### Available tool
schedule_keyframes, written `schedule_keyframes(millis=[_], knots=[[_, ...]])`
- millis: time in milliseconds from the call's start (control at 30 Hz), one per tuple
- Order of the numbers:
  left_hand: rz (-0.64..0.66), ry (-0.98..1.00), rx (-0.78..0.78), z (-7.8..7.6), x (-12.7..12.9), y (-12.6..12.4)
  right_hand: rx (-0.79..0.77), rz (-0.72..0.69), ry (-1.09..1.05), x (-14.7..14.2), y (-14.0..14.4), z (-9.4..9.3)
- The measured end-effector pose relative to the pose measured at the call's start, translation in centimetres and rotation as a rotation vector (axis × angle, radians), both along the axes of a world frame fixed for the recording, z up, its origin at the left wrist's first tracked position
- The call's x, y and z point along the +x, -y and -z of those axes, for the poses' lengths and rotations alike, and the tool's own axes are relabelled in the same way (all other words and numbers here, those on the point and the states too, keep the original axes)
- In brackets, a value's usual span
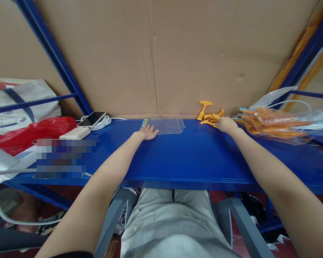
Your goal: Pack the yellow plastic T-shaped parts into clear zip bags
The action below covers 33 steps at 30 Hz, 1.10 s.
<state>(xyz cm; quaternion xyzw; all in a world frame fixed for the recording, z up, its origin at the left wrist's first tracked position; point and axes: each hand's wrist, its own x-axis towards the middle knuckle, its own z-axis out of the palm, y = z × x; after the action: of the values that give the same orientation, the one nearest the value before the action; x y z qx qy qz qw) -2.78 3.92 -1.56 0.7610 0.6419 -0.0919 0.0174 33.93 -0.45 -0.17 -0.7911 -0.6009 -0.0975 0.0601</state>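
Note:
My left hand (pixel 150 133) lies flat with its fingers spread on the left end of a clear plastic bag (pixel 171 126). The bag has a colourful printed strip (pixel 144 123) at that end and rests flat near the back of the blue table. Off to the right, my right hand (pixel 227 125) is closed at a small group of yellow-orange plastic pieces, its fingers partly hidden. A curved yellow plastic piece (pixel 209 123) sticks out from its fingers. Just left of it stands a T-shaped yellow piece (pixel 203 110), close to the cardboard wall.
Bagged orange plastic pieces (pixel 271 123) are heaped at the right. On the left lie a phone (pixel 92 119) on a coiled white cable, a white box (pixel 75 133), a red plastic bag (pixel 56 125) and a white cloth bag (pixel 24 104). Cardboard (pixel 177 53) closes off the table's back.

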Motion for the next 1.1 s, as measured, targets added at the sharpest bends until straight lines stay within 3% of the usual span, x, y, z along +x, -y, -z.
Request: schedule_keyframes(millis=[433, 767, 1100], knots=[[0.058, 0.009, -0.066, -0.6, -0.7, -1.9, -0.030, -0.273, -0.030, -1.8, -3.0, 0.2], [0.070, 0.068, 0.005, -0.3, -1.0, -1.9, 0.004, -0.154, -0.115, -4.1, -1.4, 0.3], [0.092, 0.120, 0.060, -0.3, -1.7, -1.4, -0.076, -0.188, -0.074, -2.8, -1.0, 0.3]])
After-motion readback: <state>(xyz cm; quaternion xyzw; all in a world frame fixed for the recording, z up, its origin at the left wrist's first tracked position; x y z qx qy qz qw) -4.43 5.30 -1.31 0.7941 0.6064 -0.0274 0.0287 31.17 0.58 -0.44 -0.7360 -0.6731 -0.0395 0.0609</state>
